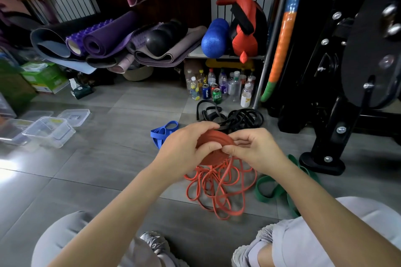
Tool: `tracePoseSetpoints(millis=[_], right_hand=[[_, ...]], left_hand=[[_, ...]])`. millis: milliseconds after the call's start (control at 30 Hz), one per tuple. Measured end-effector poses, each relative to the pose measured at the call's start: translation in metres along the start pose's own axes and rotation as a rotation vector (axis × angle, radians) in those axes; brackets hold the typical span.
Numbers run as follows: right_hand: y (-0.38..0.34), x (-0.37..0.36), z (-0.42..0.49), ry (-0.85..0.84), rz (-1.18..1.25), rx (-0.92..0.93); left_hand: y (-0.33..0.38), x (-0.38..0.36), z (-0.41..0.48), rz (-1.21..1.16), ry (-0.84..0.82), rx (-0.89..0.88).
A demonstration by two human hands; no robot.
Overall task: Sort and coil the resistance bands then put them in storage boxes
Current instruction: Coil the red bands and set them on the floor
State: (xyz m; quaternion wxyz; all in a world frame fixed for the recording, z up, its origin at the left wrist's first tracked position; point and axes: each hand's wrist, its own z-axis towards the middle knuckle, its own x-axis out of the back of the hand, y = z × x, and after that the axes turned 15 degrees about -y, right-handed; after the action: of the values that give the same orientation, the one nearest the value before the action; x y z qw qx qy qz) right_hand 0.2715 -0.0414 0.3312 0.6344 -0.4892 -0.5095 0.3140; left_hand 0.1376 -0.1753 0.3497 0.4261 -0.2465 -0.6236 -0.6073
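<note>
Coil [213,144] of red band is held flat in my left hand [184,147], my right hand [253,149] pinching its rim, the loose tail [217,186] hanging below the grip to the floor [108,169]; I would feed each turn snug and untwisted.

Head-worn wide camera faces forward and down, close above the floor [91,171].
</note>
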Motion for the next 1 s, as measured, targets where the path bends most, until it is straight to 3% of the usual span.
tracePoseSetpoints(millis=[167,300,500,633,1000], right_hand=[[-0.003,-0.002,0.004,0.016,-0.14,-0.002],[-0.002,-0.002,0.005,0.065,-0.085,0.005],[0.002,-0.003,0.004,0.023,-0.147,-0.003],[0.002,-0.004,0.006,0.05,-0.158,-0.006],[0.023,-0.017,-0.01,0.134,0.311,0.033]], left_hand=[[-0.001,0.003,0.005,-0.09,-0.033,0.03],[0.002,0.001,0.004,-0.14,0.018,0.041],[0.001,-0.001,0.004,-0.036,-0.117,0.088],[0.0,-0.004,0.005,-0.036,-0.066,0.039],[-0.004,-0.013,0.004,-0.479,0.208,0.147]])
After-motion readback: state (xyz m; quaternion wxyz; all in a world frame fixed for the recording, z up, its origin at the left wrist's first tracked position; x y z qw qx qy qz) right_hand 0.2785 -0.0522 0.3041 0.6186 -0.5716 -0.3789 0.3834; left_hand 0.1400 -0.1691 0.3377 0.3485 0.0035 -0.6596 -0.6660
